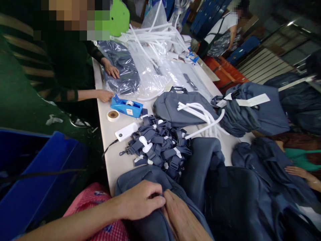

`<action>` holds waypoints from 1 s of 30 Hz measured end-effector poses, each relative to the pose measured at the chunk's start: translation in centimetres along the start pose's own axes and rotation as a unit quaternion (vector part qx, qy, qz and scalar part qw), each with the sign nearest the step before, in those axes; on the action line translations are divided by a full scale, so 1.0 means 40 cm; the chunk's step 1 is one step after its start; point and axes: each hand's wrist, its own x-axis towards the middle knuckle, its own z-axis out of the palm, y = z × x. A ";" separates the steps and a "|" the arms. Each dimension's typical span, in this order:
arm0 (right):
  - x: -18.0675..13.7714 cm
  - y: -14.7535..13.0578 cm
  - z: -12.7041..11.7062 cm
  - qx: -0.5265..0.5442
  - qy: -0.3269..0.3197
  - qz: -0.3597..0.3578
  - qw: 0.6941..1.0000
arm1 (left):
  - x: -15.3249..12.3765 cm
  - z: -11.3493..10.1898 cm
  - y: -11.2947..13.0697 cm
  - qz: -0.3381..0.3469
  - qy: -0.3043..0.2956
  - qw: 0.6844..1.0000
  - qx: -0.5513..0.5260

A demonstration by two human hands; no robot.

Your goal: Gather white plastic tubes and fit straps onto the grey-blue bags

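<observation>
A long white counter (110, 134) runs from the bottom middle of the frame up toward the top, and a big blue bin (37, 174) sits at the lower left. Dark blue bags are piled at the lower right (240, 194), with more gray-blue bags at the right (255, 110) and one in the middle (175, 107) with white tubes (203, 117) lying on it. The gray-blue bag (147, 177) being handled lies at the bottom middle, at the near edge of the counter. The left hand (140, 201) rests on top of it with fingers curled, pinching the cloth at the bag's edge. The right hand (180, 217) lies just beside it, touching the bag, fingers flat and loose, gripping nothing. Just above is a heap of gray straps (160, 147) with white clips. Farther up the counter are a white phone (126, 131), a blue tape holder (126, 106) and a small roll of tape (113, 115). Another person at the upper left touches a bagged item (122, 70) with one hand (112, 71).
</observation>
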 end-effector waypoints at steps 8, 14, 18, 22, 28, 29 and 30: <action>0.043 -0.034 -0.012 -0.012 -0.071 0.090 0.993 | 0.013 0.019 -0.031 -0.051 -0.028 0.985 -0.160; 0.032 -0.048 0.003 -0.052 -0.043 0.106 0.992 | 0.009 0.027 -0.034 -0.053 -0.023 0.981 -0.184; 0.030 -0.051 0.008 -0.044 -0.047 0.118 0.991 | 0.012 0.030 -0.036 -0.047 -0.020 0.981 -0.188; 0.030 -0.043 0.016 -0.068 -0.020 0.108 0.992 | 0.016 0.027 -0.036 -0.032 -0.038 0.984 -0.170; 0.018 -0.035 0.012 -0.109 0.007 0.083 0.991 | 0.000 -0.006 -0.034 0.012 -0.067 0.993 0.101; 0.015 -0.036 0.015 -0.118 0.014 0.079 0.990 | 0.000 -0.010 -0.031 0.020 -0.082 0.979 0.187; 0.011 -0.037 0.020 -0.125 0.020 0.074 0.989 | 0.004 -0.013 -0.026 0.022 -0.111 0.956 0.272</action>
